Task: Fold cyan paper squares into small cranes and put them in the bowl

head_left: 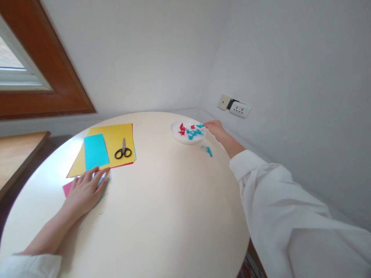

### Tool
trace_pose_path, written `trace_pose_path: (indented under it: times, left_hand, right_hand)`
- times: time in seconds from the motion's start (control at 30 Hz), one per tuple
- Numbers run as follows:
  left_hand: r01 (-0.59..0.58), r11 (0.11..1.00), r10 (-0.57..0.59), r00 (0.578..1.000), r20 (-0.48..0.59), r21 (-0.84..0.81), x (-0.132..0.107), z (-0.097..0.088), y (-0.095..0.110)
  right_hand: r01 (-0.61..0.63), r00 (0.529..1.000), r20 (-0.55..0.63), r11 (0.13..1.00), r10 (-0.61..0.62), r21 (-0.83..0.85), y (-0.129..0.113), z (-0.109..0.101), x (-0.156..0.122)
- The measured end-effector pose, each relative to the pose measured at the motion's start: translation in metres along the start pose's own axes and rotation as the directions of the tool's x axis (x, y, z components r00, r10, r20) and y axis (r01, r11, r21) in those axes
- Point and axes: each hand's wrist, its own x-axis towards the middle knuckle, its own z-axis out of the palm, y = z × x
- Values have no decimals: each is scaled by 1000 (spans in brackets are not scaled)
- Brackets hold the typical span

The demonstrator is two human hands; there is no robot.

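Observation:
My left hand (85, 189) lies flat, fingers spread, on small paper sheets, pink and teal, near the table's left edge. Just beyond it a yellow sheet (116, 137) carries a blue rectangle (95, 151) and black-handled scissors (123, 150). My right hand (216, 127) reaches far across to the rim of a white plate (176, 136) holding several small red and blue folded paper pieces (191, 131). Its fingertips pinch at a blue piece on the plate's right edge. Another blue paper piece (208, 150) lies on the table beside my wrist.
The round cream table (162, 208) stands in a corner of white walls. A wall socket (240, 109) and switch sit behind the plate. A wooden window frame (49, 73) and a wooden ledge (17, 154) are at the left.

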Motion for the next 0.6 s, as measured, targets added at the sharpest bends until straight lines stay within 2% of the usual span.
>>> trace_pose_path:
  times: [0.3, 0.6]
  left_hand:
    - [17, 999, -17, 1000, -9, -33, -1, 6, -3]
    - [28, 998, -31, 999, -40, -64, -1, 6, -3]
  right_hand:
    - [30, 999, 36, 997, -27, -71, 21, 28, 5]
    - [188, 978, 108, 979, -179, -77, 24, 37, 15]
